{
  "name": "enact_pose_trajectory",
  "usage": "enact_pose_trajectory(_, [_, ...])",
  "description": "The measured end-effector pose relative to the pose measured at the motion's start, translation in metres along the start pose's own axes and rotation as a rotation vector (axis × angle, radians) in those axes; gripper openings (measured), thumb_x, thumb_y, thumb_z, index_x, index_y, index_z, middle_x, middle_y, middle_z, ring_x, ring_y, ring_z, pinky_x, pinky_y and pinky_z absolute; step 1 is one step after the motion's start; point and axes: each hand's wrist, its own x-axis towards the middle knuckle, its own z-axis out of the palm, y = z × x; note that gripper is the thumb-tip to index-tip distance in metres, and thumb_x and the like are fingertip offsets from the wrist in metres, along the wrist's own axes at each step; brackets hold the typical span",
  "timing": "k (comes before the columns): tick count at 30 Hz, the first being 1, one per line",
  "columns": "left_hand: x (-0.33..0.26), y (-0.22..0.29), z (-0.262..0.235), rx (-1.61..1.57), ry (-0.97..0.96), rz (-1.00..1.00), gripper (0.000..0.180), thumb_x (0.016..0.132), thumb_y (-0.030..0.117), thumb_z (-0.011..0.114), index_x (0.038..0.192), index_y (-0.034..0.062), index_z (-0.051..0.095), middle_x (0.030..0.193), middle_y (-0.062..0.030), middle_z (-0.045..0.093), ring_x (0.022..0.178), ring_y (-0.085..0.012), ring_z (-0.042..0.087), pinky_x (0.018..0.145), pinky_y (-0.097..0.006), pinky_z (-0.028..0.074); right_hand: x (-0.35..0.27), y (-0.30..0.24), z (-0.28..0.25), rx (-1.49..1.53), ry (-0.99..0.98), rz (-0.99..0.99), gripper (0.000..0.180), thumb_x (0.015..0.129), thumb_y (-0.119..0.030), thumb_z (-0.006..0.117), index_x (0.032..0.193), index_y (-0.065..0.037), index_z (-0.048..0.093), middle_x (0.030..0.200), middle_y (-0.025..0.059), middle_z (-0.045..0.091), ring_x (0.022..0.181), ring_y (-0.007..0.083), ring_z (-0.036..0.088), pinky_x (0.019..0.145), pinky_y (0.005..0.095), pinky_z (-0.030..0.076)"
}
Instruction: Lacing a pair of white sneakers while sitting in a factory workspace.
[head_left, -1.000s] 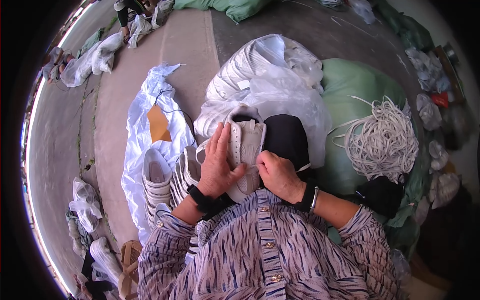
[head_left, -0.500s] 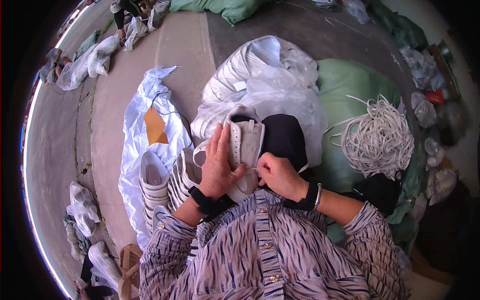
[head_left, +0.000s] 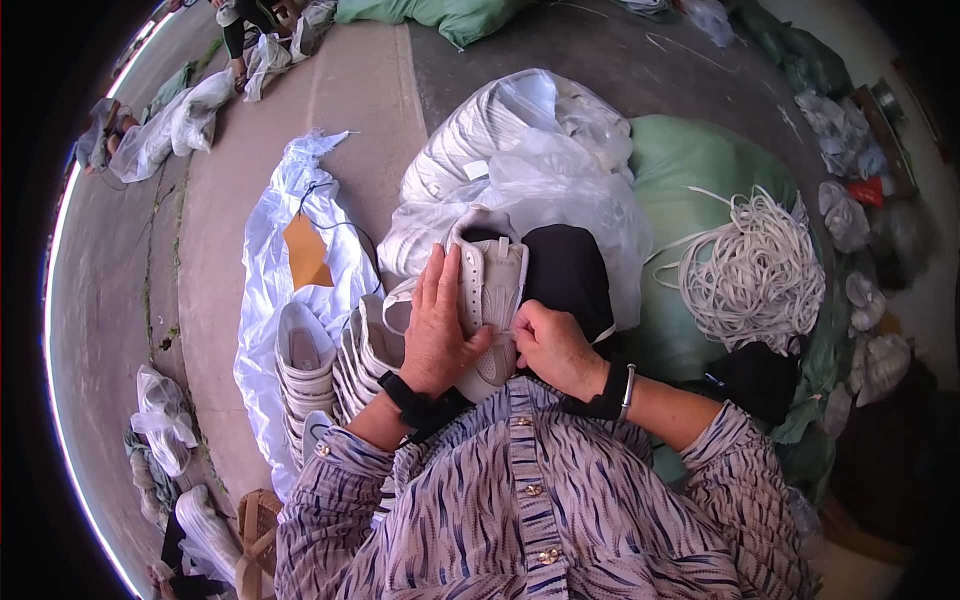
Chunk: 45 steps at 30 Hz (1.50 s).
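Observation:
A white sneaker [head_left: 492, 280] rests on my lap, toe toward me. My left hand [head_left: 438, 325] lies flat along its left side and holds it. My right hand [head_left: 552, 345] pinches at the lace area near the sneaker's toe end; what sits between its fingers is too small to tell. A black cloth [head_left: 568, 272] lies under the shoe on the right. A row of several white sneakers [head_left: 330, 365] stands on a white plastic sheet [head_left: 275, 270] just left of my left arm.
Clear plastic bags of white goods [head_left: 520, 160] pile up ahead. A heap of white laces [head_left: 755, 265] sits on a green sack [head_left: 690, 170] at right. Stuffed bags [head_left: 170, 125] and another person's legs lie far left on the concrete floor. Sandals [head_left: 255, 530] lie at lower left.
The view has shifted slightly. My right hand has moved a little lower on the sneaker's front; my left hand stays flat on the shoe.

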Motion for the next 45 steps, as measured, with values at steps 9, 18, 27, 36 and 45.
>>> enact_pose_trajectory(9, [-0.002,-0.014,0.006,-0.027,0.040,0.130,0.101,0.059,0.009,0.073,0.144,0.0121,0.016,0.147,-0.0175,0.018,0.131,-0.0386,0.025,0.106,-0.042,0.028,-0.004,-0.019,-0.005,0.324,-0.123,0.228,0.007,0.088,-0.006,0.049,0.086,0.001,0.051,0.066,0.0073,0.059,0.050,0.0148,0.061,0.044,0.0254,0.046])
enact_pose_trajectory(18, [0.001,-0.006,0.003,0.001,-0.017,0.053,0.101,0.060,0.006,0.071,0.144,0.0113,0.014,0.147,-0.0191,0.017,0.131,-0.0393,0.024,0.107,-0.043,0.027,-0.008,-0.014,-0.005,0.308,-0.050,0.180,0.003,0.088,-0.003,0.049,0.087,0.000,0.051,0.068,0.0071,0.059,0.056,0.0150,0.064,0.044,0.0236,0.046])
enact_pose_trajectory(27, [0.000,-0.011,0.002,-0.021,-0.019,0.083,0.100,0.061,0.007,0.071,0.143,0.0105,0.014,0.146,-0.0202,0.016,0.131,-0.0395,0.023,0.108,-0.043,0.025,-0.005,-0.010,-0.005,0.353,-0.089,0.180,0.005,0.088,-0.003,0.050,0.087,0.002,0.051,0.069,0.0072,0.059,0.057,0.0150,0.064,0.047,0.0233,0.047])
enact_pose_trajectory(36, [-0.001,-0.013,0.003,-0.042,-0.001,0.103,0.099,0.062,0.009,0.070,0.144,0.0108,0.014,0.146,-0.0204,0.017,0.131,-0.0399,0.023,0.108,-0.043,0.023,-0.007,-0.015,-0.004,0.336,-0.070,0.215,0.006,0.088,-0.005,0.050,0.088,0.001,0.051,0.071,0.0080,0.061,0.057,0.0145,0.064,0.048,0.0229,0.048])
enact_pose_trajectory(45, [-0.001,-0.013,0.008,-0.057,0.016,0.104,0.098,0.062,0.009,0.067,0.144,0.0101,0.014,0.146,-0.0211,0.017,0.132,-0.0402,0.021,0.108,-0.044,0.023,-0.008,-0.013,0.002,0.325,0.004,0.160,0.003,0.087,0.000,0.050,0.087,0.003,0.051,0.067,0.0090,0.060,0.055,0.0157,0.063,0.047,0.0244,0.048])
